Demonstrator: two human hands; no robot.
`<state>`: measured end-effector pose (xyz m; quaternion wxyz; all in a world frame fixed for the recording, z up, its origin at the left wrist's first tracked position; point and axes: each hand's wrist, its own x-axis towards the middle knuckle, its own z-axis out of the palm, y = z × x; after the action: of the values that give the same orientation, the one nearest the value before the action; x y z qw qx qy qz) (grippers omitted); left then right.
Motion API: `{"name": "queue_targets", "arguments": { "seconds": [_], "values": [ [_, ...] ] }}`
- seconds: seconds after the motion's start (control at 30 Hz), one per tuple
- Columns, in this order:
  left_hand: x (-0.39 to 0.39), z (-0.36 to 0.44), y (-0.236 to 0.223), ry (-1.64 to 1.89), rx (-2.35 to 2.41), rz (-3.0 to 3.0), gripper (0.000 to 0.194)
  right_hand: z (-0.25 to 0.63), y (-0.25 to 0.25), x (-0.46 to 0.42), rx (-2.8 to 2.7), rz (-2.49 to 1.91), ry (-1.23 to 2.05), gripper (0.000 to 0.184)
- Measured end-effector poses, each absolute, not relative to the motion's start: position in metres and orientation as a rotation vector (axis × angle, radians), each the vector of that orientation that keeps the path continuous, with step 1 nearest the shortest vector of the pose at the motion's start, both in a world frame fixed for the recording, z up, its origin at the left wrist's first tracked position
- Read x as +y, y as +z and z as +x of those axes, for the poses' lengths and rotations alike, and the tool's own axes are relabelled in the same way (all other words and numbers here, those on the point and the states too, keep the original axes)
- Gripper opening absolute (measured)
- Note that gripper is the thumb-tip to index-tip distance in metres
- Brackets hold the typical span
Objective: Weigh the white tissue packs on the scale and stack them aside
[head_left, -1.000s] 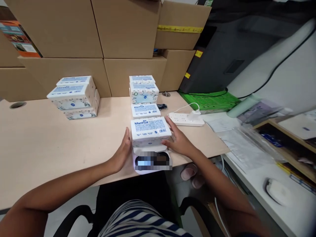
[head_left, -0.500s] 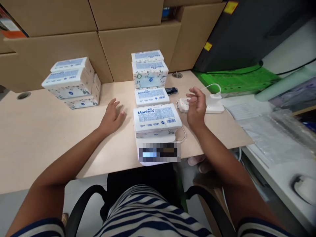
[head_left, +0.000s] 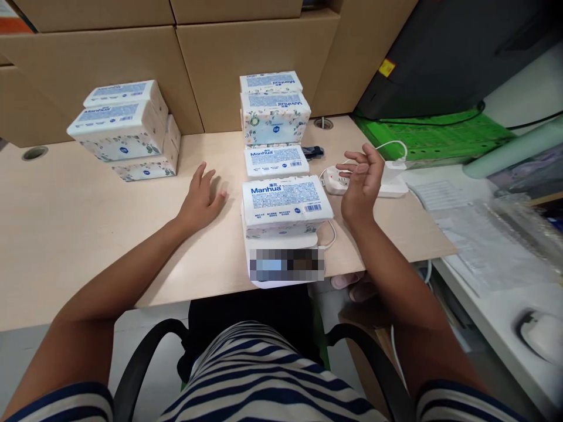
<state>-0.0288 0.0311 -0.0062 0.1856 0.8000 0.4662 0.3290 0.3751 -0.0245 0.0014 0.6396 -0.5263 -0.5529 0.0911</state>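
Note:
A white tissue pack (head_left: 288, 200) with blue print lies flat on a small white scale (head_left: 281, 241), whose display is blurred out. My left hand (head_left: 202, 199) rests on the table to the left of the pack, fingers apart, holding nothing. On the pack's other side my right hand (head_left: 363, 184) is held up with loosely spread, slightly bent fingers, also holding nothing. Behind the scale lies another tissue pack (head_left: 276, 162), and beyond it several more form a stack (head_left: 276, 117). Further left stands a second stack of tissue packs (head_left: 125, 132).
A white power strip (head_left: 391, 186) with a plugged-in cable lies behind my right hand. Near the middle packs is a small black object (head_left: 313, 153). Cardboard boxes (head_left: 250, 64) line the table's back edge. A green crate (head_left: 440, 140) and plastic bags (head_left: 497, 234) are at the right.
The camera view has tilted down slightly, so things sit higher in the picture. Both hands stay apart from the pack on the scale, and my right hand's fingers are somewhat more spread.

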Motion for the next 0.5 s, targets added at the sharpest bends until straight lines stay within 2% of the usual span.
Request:
{"name": "queue_targets", "arguments": {
  "seconds": [0.13, 0.37, 0.43, 0.5],
  "values": [
    [0.032, -0.029, -0.007, 0.924, 1.307, 2.278, 0.082, 0.375, 0.001, -0.025, -1.268, -1.206, 0.205, 0.071],
    [0.019, -0.018, 0.012, 1.004, 1.318, 2.126, 0.111, 0.374, 0.011, -0.030, -1.223, -1.251, 0.227, 0.076],
    [-0.008, -0.012, 0.022, 1.062, 1.299, 1.945, 0.109, 0.370, 0.017, -0.047, -1.212, -1.283, 0.333, 0.074],
    [-0.044, -0.004, 0.028, 1.034, 1.225, 1.754, 0.096, 0.359, 0.020, -0.074, -1.207, -1.328, 0.539, 0.070]
  ]
}}
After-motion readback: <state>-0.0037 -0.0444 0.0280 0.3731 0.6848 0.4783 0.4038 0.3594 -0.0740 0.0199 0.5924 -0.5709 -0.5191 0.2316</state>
